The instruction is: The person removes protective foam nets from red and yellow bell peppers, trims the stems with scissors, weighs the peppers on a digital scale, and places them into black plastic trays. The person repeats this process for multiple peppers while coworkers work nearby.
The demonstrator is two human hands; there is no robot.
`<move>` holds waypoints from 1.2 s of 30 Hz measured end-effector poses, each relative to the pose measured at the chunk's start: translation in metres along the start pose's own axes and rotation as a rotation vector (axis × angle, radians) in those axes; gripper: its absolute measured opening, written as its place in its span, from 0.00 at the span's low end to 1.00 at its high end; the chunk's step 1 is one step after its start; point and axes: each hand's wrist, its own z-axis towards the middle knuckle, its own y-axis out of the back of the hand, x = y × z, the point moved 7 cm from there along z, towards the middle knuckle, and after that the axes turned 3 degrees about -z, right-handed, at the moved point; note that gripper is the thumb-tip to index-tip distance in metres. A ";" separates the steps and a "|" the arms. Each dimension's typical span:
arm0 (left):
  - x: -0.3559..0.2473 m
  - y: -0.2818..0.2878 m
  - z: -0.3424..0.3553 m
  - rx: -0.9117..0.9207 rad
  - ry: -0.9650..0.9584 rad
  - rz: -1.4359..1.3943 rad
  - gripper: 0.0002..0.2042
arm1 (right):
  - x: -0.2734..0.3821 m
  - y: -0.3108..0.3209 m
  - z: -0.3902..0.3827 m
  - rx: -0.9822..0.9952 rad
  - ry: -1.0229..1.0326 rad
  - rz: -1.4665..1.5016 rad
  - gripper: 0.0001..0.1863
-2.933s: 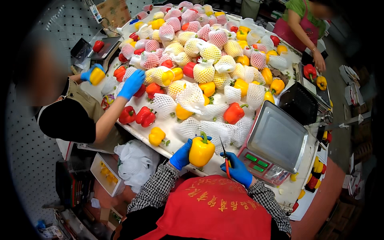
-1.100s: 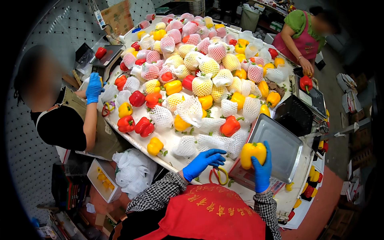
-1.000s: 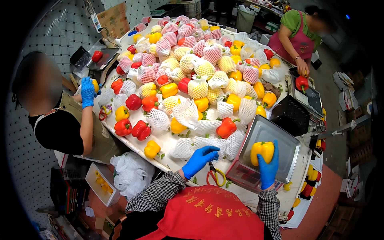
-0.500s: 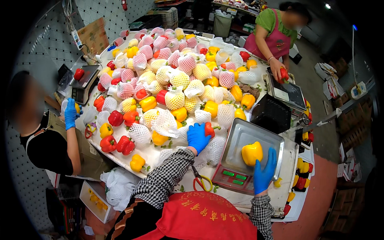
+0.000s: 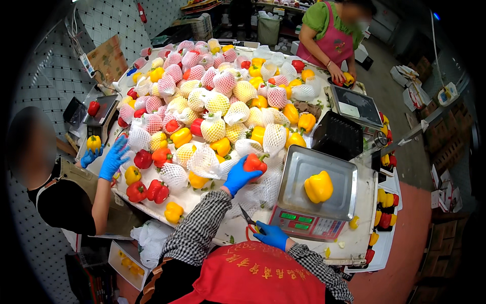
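1. The left hand (image 5: 242, 176) curls its fingers around a red pepper (image 5: 255, 162), beside white foam nets (image 5: 269, 190) on the desk (image 5: 226, 231).
2. Scissors (image 5: 247, 216) point their dark blades toward the nets, near the desk's front edge.
3. The right hand (image 5: 273, 236) has its fingers at the scissors' handles; I cannot tell whether they grip.
4. A yellow pepper (image 5: 319, 187) rests on the scale's metal pan (image 5: 295, 175).

**Work Area: Floor, Surfaces and Furniture**

A large white-topped table (image 5: 365, 202) occupies the centre. Left side: white tiled surface with small dark diamond insets (image 5: 45, 81); brown cardboard panel (image 5: 107, 58) leaning. Rear: grey-green fabric-like bin (image 5: 268, 29). Right side: reddish-brown floor section (image 5: 412, 213), adjoining grey floor section (image 5: 387, 91). Illumination: brighter over table, dim at far right.
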 end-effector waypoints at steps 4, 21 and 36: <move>-0.027 0.019 -0.074 0.077 0.132 -0.640 0.36 | -0.017 -0.009 0.008 -0.022 -0.026 0.149 0.34; 0.069 -0.016 -0.230 0.189 0.527 -1.228 0.37 | -0.001 -0.033 0.011 0.128 -0.224 1.006 0.43; 0.034 -0.013 -0.217 0.280 0.405 -1.254 0.41 | 0.023 -0.030 0.012 0.172 -0.071 1.135 0.36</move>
